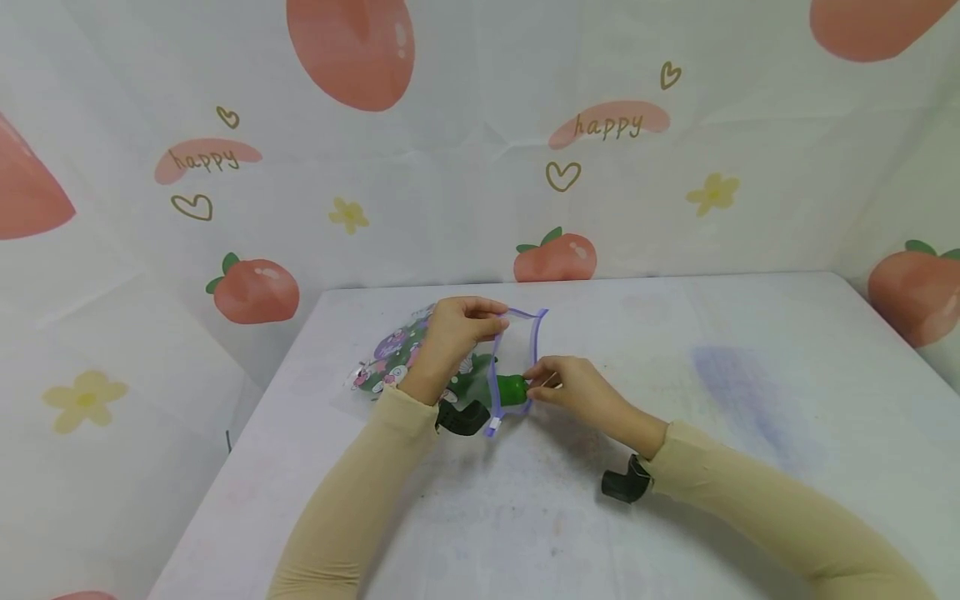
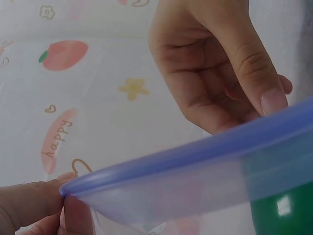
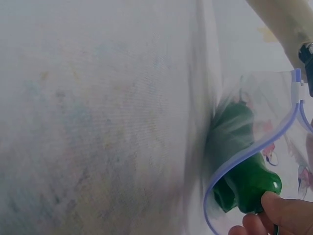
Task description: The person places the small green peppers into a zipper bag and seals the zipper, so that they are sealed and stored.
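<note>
A clear zip bag printed with small colorful pictures lies on the table, its purple-rimmed mouth spread wide toward the right. My left hand pinches the far upper part of that rim between thumb and fingers, as the left wrist view also shows. A glossy green pepper, lobed at its near end, is partly in the bag's mouth. Thumb and fingers of my right hand grip that near end. More dark green shows through the plastic deeper in the bag; whether it is the same pepper I cannot tell.
The bag and its contents lie on a white table with a bluish stain on the right. A white cloth printed with peaches, hearts and "happy" hangs behind. Black wrist-worn cameras stick out beside both sleeves.
</note>
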A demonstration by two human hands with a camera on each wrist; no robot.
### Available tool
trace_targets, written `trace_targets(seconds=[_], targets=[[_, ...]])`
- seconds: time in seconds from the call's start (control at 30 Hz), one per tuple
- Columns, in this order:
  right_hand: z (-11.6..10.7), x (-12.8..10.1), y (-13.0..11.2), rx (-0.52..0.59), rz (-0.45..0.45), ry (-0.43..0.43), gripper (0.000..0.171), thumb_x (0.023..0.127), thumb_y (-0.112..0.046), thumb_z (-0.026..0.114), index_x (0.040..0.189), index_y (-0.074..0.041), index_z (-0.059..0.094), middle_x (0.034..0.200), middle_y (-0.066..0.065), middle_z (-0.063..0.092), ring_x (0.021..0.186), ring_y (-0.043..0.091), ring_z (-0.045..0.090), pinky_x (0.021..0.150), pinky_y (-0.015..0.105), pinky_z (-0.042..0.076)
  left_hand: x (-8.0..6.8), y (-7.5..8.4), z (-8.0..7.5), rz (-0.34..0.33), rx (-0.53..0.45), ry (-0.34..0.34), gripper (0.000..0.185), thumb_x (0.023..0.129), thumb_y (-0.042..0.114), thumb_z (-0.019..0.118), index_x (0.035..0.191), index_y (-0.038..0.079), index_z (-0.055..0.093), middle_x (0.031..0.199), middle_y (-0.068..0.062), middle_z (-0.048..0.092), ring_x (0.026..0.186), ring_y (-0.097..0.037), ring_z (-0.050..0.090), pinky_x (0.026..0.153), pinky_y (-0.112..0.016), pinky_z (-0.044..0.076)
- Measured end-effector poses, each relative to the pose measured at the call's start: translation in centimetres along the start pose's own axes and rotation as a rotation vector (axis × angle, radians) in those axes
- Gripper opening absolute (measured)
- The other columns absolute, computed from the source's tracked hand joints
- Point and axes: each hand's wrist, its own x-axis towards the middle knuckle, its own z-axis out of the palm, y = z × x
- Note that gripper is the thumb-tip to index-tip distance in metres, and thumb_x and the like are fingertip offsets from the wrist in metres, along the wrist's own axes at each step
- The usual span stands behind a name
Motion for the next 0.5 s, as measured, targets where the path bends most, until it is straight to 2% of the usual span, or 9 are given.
trace_targets(seconds=[0.5], targets=[[0.46, 0.32, -0.06, -0.014, -0.031, 0.024, 0.015, 0.085, -0.009, 0.073, 0.099, -0.004, 0.071, 0.081, 0.001, 0.066, 0.077, 0.013, 0.062, 0.070, 0.027, 0.053, 0.03, 0.04, 0.00, 0.008, -0.026, -0.022, 0.021, 0.086, 0.003, 0.071, 0.105, -0.003, 0.071, 0.097, -0.012, 0.068, 0.086, -0.017, 0.065, 0.083, -0.031, 0.057]])
